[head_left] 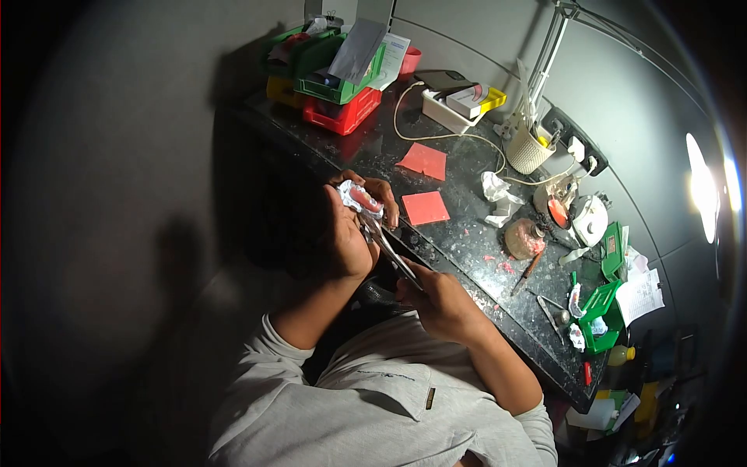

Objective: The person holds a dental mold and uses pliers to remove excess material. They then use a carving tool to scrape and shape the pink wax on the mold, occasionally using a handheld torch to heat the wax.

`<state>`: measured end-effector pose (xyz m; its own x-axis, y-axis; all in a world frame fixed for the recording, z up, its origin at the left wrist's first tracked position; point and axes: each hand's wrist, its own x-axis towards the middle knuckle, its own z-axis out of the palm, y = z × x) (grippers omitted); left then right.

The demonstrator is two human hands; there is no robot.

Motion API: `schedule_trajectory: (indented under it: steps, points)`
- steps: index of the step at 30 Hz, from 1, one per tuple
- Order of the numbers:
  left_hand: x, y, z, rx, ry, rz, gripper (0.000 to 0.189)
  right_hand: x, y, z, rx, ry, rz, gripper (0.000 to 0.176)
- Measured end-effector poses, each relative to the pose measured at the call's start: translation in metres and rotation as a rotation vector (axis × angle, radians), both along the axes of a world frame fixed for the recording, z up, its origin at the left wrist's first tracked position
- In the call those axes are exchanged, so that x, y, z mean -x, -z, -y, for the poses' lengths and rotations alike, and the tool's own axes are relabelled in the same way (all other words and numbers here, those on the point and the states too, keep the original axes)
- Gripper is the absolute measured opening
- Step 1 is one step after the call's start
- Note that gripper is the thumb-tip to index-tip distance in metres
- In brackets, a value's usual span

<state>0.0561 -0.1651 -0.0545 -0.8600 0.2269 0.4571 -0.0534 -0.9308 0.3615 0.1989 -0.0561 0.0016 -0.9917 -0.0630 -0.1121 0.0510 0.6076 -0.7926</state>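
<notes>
My left hand (350,237) is closed around a white dental cast with a pink denture base (362,199) on it, held at the table's near edge. My right hand (445,305) grips the lower end of a long, shiny metal tool (391,251). The tool slants up to the left and its far end is right beside the underside of the cast. Whether it touches the cast, and its exact kind, I cannot make out. My left fingers curl around the far side of the cast.
On the dark table lie two pink wax sheets (426,208), crumpled white paper (498,198), a round jar (524,238) and a brown-handled tool (529,272). Stacked bins (342,113) stand at the back left. Green trays (603,307) sit at the right; a lit lamp (703,189) hangs there.
</notes>
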Motion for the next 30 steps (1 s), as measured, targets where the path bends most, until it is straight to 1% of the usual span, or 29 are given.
schedule_trajectory:
  steps: [4,7,9,13,18,22,24,25,27,30]
  points:
    - [0.001,0.002,-0.001,0.025,0.022,-0.014,0.05,0.001,0.001,0.001,-0.016,0.009,-0.044,0.048]
    - [0.0,-0.001,-0.001,0.053,-0.009,0.008,0.049,0.003,-0.002,0.003,-0.04,0.034,-0.013,0.049]
    - [0.0,-0.001,-0.001,0.125,-0.06,-0.016,0.047,0.004,-0.004,0.003,-0.043,0.041,0.02,0.049]
    - [0.002,0.004,-0.001,0.167,-0.087,-0.062,0.045,0.004,-0.001,0.003,-0.003,0.052,-0.002,0.049]
    - [-0.004,-0.002,0.001,0.123,0.021,0.039,0.044,0.006,-0.006,0.004,0.031,0.037,0.02,0.048]
    - [-0.003,0.001,0.002,0.081,0.06,0.041,0.044,0.007,-0.006,0.004,0.027,0.023,0.031,0.047]
    - [-0.004,0.0,0.001,0.059,0.048,0.022,0.043,0.007,-0.007,0.006,0.018,0.053,0.031,0.042]
    - [-0.005,-0.001,0.001,0.059,0.048,0.022,0.043,0.007,-0.004,0.006,0.018,0.053,0.031,0.042]
    - [-0.006,-0.004,0.001,0.004,0.068,0.0,0.043,0.01,0.002,0.005,-0.001,0.085,0.066,0.035]
    - [-0.009,-0.007,-0.001,-0.052,0.103,0.012,0.043,0.01,-0.008,0.01,-0.076,0.085,0.084,0.036]
